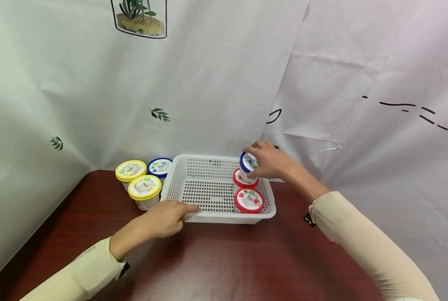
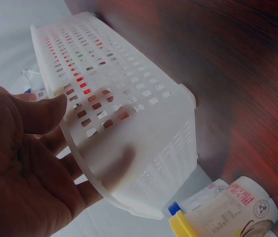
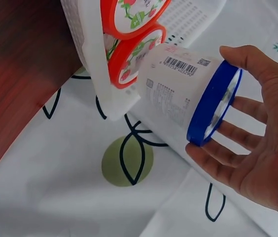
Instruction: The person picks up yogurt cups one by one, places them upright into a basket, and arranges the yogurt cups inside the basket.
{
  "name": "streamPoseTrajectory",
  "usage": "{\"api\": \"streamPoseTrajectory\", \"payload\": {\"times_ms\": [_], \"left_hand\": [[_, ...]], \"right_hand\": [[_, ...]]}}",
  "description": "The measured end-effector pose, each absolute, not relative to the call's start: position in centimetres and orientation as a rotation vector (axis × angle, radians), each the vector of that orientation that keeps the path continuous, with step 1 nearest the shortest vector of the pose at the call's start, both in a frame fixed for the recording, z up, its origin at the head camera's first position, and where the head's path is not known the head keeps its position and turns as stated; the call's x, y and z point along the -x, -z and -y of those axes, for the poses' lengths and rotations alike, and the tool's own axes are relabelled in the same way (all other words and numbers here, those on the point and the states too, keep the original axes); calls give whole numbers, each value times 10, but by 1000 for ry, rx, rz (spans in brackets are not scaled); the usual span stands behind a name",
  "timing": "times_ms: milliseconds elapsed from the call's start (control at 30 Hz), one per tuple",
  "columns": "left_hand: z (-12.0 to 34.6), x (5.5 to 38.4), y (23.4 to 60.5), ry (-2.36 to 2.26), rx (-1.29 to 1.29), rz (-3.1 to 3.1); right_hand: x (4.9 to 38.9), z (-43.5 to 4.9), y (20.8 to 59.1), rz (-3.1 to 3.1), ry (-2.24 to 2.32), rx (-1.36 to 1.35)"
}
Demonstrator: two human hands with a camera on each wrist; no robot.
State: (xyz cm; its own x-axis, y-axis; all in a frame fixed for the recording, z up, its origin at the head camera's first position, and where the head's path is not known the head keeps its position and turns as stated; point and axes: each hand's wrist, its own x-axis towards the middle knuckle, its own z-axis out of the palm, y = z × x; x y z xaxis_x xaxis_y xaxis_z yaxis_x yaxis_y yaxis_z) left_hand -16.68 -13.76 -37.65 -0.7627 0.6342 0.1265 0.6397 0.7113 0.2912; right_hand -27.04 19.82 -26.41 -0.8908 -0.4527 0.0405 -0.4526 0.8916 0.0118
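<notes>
My right hand [image 1: 271, 161] pinches a blue-lidded paper tub [image 3: 178, 89] by its lid rim, thumb on one side and fingers on the other. That tub is over the right end of a white perforated plastic basket [image 1: 227, 215], by the rear red-lidded tub [image 1: 239, 180]; whether the two touch I cannot tell. Another red-lidded tub [image 1: 249, 200] stands in the basket's front right corner. At the near left, my left hand [image 1: 167, 218] grips the basket's rim. In the left wrist view its thumb [image 2: 48, 113] lies outside and the other fingers reach behind the wall.
Left of the basket, two yellow-lidded tubs [image 1: 145, 187] and another blue-lidded tub [image 1: 159, 167] stand close together on the dark red wooden table [image 1: 224, 263]. A white printed cloth [image 1: 216, 83] hangs directly behind the basket and along both sides.
</notes>
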Motion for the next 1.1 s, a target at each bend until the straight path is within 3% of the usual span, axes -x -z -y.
{"api": "streamPoseTrajectory", "payload": {"times_ms": [600, 1100], "left_hand": [[137, 166, 376, 494, 1078, 2886], [137, 166, 375, 495, 1071, 2931]], "right_hand": [[258, -179, 271, 2961, -100, -978], [245, -159, 286, 2938, -40, -1029]]}}
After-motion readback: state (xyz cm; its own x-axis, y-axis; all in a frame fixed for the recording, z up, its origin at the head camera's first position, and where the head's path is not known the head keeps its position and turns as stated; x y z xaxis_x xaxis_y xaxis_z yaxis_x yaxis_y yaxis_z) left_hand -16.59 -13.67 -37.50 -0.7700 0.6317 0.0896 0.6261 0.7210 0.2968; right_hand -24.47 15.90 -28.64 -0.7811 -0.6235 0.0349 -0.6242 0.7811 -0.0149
